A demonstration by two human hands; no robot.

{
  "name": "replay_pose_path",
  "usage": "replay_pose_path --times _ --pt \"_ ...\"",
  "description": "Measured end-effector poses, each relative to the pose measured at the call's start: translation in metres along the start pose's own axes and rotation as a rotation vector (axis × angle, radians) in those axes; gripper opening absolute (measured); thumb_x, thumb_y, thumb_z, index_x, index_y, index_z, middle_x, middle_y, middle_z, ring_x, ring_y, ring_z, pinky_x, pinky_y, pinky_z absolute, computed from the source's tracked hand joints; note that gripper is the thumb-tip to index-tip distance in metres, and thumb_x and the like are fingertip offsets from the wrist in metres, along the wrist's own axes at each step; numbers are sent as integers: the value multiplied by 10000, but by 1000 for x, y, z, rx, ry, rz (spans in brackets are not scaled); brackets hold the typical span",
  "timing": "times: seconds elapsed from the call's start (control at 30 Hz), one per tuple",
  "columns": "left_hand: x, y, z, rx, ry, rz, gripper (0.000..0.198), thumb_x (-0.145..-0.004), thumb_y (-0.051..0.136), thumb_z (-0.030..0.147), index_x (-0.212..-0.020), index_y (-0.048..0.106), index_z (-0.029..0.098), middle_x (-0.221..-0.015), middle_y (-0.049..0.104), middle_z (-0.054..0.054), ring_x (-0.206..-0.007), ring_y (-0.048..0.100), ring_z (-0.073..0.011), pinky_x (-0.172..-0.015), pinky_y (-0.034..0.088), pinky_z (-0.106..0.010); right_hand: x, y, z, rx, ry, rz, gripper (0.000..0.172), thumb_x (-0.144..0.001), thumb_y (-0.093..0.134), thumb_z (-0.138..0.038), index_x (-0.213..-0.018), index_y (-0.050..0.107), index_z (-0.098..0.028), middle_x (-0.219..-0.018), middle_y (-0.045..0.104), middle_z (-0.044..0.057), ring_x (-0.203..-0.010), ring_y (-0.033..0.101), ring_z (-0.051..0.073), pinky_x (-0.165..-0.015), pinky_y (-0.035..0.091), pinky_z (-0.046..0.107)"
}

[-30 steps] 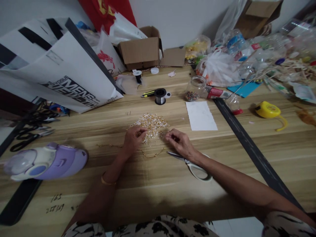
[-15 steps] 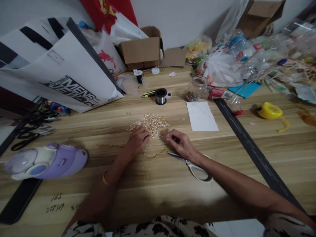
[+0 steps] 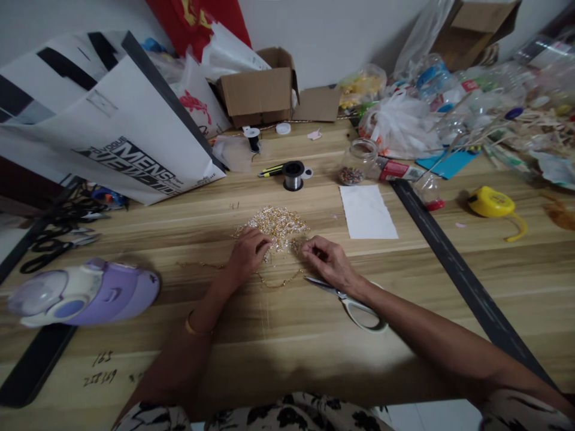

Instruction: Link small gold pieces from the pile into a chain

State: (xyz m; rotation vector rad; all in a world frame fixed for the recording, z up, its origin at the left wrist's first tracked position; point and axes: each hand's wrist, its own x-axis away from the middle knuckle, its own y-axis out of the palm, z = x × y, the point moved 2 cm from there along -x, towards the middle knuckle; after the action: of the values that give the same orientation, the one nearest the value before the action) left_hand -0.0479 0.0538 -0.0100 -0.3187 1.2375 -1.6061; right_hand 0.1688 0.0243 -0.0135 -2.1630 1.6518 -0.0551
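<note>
A loose pile of small gold and clear beads [image 3: 279,226] lies on the wooden table. At its lower left edge is my left hand [image 3: 248,254], its fingers pinched together; whatever they hold is too small to make out. My right hand [image 3: 326,258] is closed at the pile's lower right, thumb against fingers, with its contents hidden. Between and below the hands a thin gold beaded chain [image 3: 283,284] curves over the table, and part of it runs left behind my left wrist. Scissors [image 3: 359,308] with pale handles lie partly under my right forearm, blades pointing left.
Beyond the pile stand a wire spool [image 3: 293,175] beside a yellow utility knife [image 3: 271,172]. White paper [image 3: 368,212] and a jar of beads [image 3: 353,164] are at right, with a tape measure [image 3: 490,202] farther over. A purple bottle [image 3: 112,293] lies left, near black-handled scissors [image 3: 49,248].
My left hand has shifted slightly left and toward me, away from the pile's middle. My right hand stays almost where it was.
</note>
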Motion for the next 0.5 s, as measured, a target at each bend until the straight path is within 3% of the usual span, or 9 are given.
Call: replay_pose_path --times 0.27,0.5 --pt "0 -2 0 70 -5 131 65 -757 587 127 -724 609 177 -703 649 -21 -727 572 -159 -716 453 -298 0 -1 -1 7 0 -7 84 -820 525 -195 -775 585 -156 -689 547 7 -616 488 113 -554 372 217" --pt "0 0 0 110 -39 90 86 -746 580 115 -688 601 176 -695 645 -16 -707 570 -148 -708 455 -285 0 -1 -1 10 1 -3 105 -827 525 -230 -776 584 -160 -688 550 10 -615 491 116 -552 375 217"
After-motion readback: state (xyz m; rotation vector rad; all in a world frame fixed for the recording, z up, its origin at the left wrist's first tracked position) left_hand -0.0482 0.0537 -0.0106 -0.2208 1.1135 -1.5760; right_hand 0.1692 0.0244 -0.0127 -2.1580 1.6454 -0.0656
